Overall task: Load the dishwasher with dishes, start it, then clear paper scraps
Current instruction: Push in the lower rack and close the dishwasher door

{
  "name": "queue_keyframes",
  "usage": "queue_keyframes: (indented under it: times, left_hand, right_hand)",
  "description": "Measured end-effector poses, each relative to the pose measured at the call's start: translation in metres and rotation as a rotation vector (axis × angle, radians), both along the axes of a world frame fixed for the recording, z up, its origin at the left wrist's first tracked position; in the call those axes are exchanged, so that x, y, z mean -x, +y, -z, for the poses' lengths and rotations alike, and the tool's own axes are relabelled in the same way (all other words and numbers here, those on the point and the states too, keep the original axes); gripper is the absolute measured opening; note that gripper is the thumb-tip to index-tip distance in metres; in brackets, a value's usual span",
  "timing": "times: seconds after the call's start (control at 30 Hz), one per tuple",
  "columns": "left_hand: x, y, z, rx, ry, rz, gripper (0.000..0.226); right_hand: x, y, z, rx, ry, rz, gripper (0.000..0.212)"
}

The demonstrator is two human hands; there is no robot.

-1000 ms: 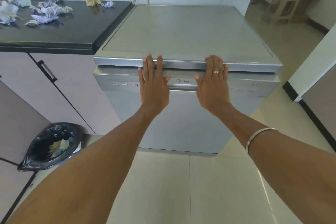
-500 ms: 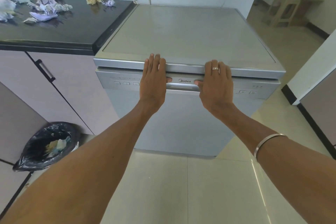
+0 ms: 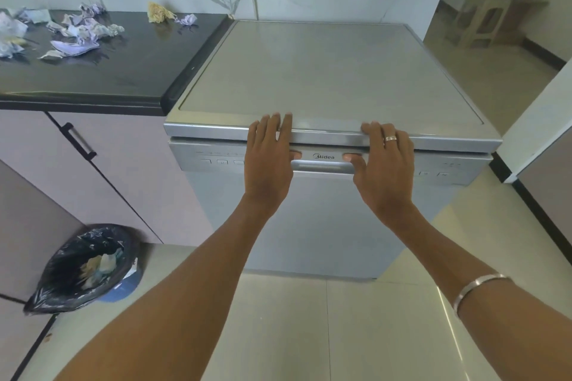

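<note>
Dishwasher (image 3: 325,219) at 12 o'clock, door shut. Left hand (image 3: 268,161) and right hand (image 3: 383,164) flat against door top, fingers straight, gripping nothing. Start not confirmed. Paper scraps (image 3: 77,34) remain on worktop (image 3: 130,71) at 10 o'clock; clearing pending.

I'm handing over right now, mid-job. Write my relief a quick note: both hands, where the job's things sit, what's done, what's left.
Left hand: flat on the dishwasher door top, fingers straight, thumb by the handle.
Right hand: the same, on the handle's other side.
Door looks closed; whether dishes are inside cannot be seen. No lit display is visible, so a start is unconfirmed.
Control buttons sit left of the hands, more at the panel's right end.
Paper scraps lie uncleared on the black counter.
Lined bin stands on the floor at lower left.
Left: start the machine, then bin the scraps.
</note>
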State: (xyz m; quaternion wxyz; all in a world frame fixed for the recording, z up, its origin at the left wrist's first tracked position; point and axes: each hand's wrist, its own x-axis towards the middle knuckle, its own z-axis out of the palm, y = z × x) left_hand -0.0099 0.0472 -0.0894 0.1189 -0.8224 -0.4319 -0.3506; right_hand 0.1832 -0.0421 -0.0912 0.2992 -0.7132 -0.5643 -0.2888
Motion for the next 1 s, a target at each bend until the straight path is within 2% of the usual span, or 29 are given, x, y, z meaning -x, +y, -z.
queue_keyframes:
  times: [0.1, 0.17, 0.27, 0.43, 0.57, 0.67, 0.77, 0.87, 1.0]
  left_hand:
    - [-0.006, 0.009, 0.005, -0.097, -0.048, -0.035, 0.041]
    - [-0.005, 0.012, 0.001, -0.086, -0.006, -0.03, 0.033]
    - [-0.002, 0.007, -0.01, -0.021, 0.015, -0.013, 0.03]
    - [-0.004, -0.004, -0.019, 0.127, 0.034, -0.032, 0.038]
    - [0.002, -0.011, -0.023, 0.241, 0.053, -0.002, 0.065]
    - [0.006, -0.016, -0.028, 0.317, 0.028, 0.043, 0.069]
    - [0.005, -0.016, -0.039, 0.422, 0.104, 0.047, 0.07]
    - [0.001, -0.015, -0.053, 0.496, 0.209, 0.027, 0.062]
    - [0.0, -0.007, -0.078, 0.583, 0.351, 0.016, 0.054]
  right_hand:
    - [-0.006, 0.012, 0.0, -0.06, -0.144, 0.104, 0.028]
    - [-0.007, 0.013, -0.005, -0.008, -0.18, 0.123, 0.029]
    - [0.0, 0.007, -0.015, 0.04, -0.11, 0.139, 0.034]
    - [0.013, 0.001, -0.03, 0.181, 0.016, 0.15, 0.039]
    - [0.02, -0.008, -0.036, 0.22, 0.128, 0.085, 0.041]
    - [0.027, -0.013, -0.043, 0.231, 0.272, 0.048, 0.038]
    - [0.029, -0.016, -0.051, 0.265, 0.353, 0.023, 0.039]
    - [0.025, -0.022, -0.058, 0.399, 0.375, 0.012, 0.05]
    - [0.015, -0.023, -0.075, 0.757, 0.269, -0.021, 0.065]
